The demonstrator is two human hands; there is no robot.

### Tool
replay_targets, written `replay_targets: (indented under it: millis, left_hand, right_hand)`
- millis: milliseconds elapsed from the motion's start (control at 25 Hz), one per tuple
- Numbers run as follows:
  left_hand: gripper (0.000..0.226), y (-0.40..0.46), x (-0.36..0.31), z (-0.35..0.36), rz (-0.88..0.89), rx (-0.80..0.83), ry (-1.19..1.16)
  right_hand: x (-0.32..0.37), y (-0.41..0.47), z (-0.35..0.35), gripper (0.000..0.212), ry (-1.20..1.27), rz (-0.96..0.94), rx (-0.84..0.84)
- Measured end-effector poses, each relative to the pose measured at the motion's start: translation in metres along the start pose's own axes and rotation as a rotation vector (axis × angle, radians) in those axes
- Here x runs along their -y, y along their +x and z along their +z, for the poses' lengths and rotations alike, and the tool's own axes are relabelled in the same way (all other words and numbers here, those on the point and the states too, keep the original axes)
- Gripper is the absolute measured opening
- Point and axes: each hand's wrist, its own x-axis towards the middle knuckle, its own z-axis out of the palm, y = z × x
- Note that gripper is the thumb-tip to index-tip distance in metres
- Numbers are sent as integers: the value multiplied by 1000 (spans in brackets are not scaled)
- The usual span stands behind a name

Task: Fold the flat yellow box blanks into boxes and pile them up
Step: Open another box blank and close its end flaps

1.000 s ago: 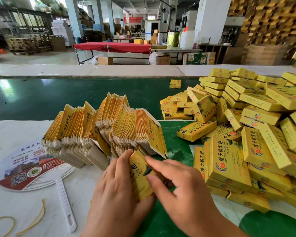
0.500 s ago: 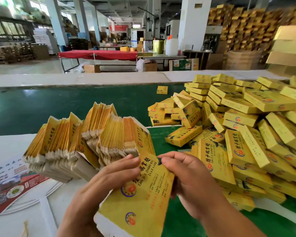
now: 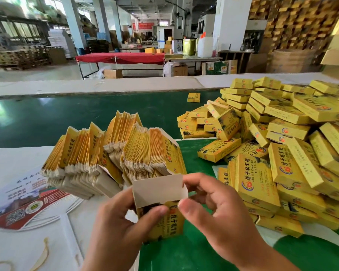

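From the head camera, both hands hold one yellow box (image 3: 164, 220) low in the middle of the view, above the table's (image 3: 12, 159) near edge. The left hand (image 3: 117, 227) grips the box from the left, thumb curled onto its printed front. The right hand (image 3: 213, 208) pinches it from the right, thumb on the front near the top and fingers bent behind. The box's white flap (image 3: 159, 190) stands up, open, its plain inner side facing the camera.

Just behind the hands, a fanned stack of blanks (image 3: 114, 153) stands on edge, leaning left. To the right, a heap of folded boxes (image 3: 282, 145) lies on the green belt (image 3: 67, 118) and over the table's green patch (image 3: 184, 255). One lone box (image 3: 193, 97) sits apart on the belt, farther back.

At the left, a printed hand fan (image 3: 27, 204) lies flat on the white tabletop, partly under the blanks. Rubber bands (image 3: 41, 257) lie near the bottom left corner.
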Motion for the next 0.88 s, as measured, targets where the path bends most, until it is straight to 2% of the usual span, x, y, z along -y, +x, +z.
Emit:
replay_targets:
  millis: [120,200,320,400,680,880]
  left_hand:
    - [40,-2,5,6,-10,16,18]
    - [41,-3,8,6,-20,-49,-26]
    - [42,-2,12,3,21,-142,-102]
    - [37,-2,12,4,82,-140,-124]
    - [27,2,18,-1,128,-77,-110]
    - [12,1,18,3,192,138,102]
  right_hand:
    - [-8,2,0,18,-80,-36,-73]
    - [-14,4,-2,16,-67,-7,-94]
    - [-17,6,-4,34,-69,32,-108]
    - [-18,7,-1,40,-72,34,-138]
    - [-23,10,-1,50,-50,60,-178]
    - [-23,8,0,43,-85,24,-130]
